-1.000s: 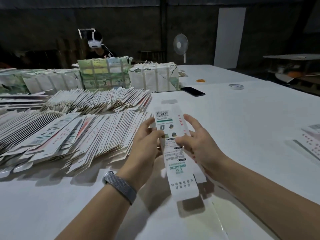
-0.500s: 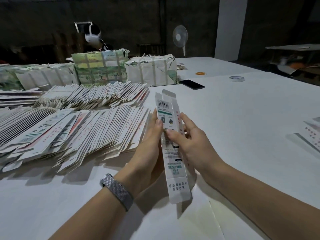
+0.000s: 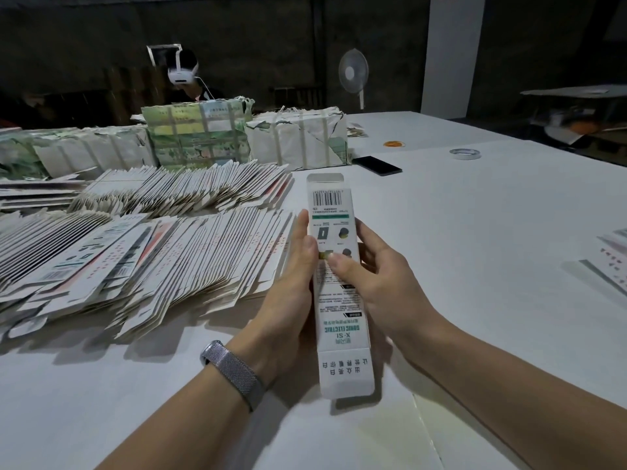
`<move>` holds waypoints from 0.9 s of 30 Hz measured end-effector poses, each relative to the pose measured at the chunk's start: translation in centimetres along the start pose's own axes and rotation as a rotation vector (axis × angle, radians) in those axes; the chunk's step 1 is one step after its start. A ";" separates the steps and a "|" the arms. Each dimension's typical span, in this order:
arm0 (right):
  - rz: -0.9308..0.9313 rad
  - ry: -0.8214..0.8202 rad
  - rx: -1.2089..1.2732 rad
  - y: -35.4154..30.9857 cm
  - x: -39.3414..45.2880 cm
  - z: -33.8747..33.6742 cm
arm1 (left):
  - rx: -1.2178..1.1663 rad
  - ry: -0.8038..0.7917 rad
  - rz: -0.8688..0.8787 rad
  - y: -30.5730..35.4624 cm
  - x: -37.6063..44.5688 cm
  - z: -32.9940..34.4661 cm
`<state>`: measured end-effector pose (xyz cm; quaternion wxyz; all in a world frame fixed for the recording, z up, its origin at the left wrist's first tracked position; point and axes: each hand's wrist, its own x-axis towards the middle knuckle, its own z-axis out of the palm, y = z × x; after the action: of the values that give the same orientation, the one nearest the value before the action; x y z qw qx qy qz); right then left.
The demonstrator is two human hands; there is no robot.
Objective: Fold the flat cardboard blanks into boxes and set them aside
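**Both hands hold one long printed carton above the white table**

In the centre of the frame a long, narrow printed carton [image 3: 334,279] is held lengthwise, its barcode end pointing toward the top of the frame and its open tuck flap toward the bottom. The left hand [image 3: 291,293] grips its left edge, thumb laid on the printed face and the fingers hidden behind. The right hand [image 3: 376,276] grips the right edge, its thumb pressing on the face just beside the left thumb, while the fingers curl round the far side. A metal mesh wristband [image 3: 234,371] sits on the left wrist.

Left of the hands, filling the middle left of the frame, flat cardboard blanks [image 3: 142,262] lie fanned in overlapping rows on the white table [image 3: 475,232], with a second fanned row [image 3: 190,188] behind them. Further back, in the upper left, stand paper-wrapped bundles [image 3: 196,137], bound with tape strips; one white bundle [image 3: 298,140] has torn wrapping.

At the far right edge, a few more printed blanks [image 3: 610,259] lie flat on the table. Above centre, a black phone [image 3: 376,165] lies near the white bundle, with a roll of tape [image 3: 464,153] and a small orange item [image 3: 394,143] well beyond it. A standing fan [image 3: 353,71] is against the dark wall, and another person wearing a white head-mounted device [image 3: 182,74] sits behind the bundles in the upper left.
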<state>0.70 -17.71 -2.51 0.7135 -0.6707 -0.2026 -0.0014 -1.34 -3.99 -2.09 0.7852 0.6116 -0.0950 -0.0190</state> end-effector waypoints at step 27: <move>0.002 0.156 -0.016 -1.3 0.9 -1.2 | 0.105 -0.018 0.008 0.4 0.5 -0.8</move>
<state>1.52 -18.76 -0.99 0.7219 -0.6742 -0.1460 -0.0546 -0.78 -3.17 -1.78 0.7511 0.6516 -0.1051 -0.0165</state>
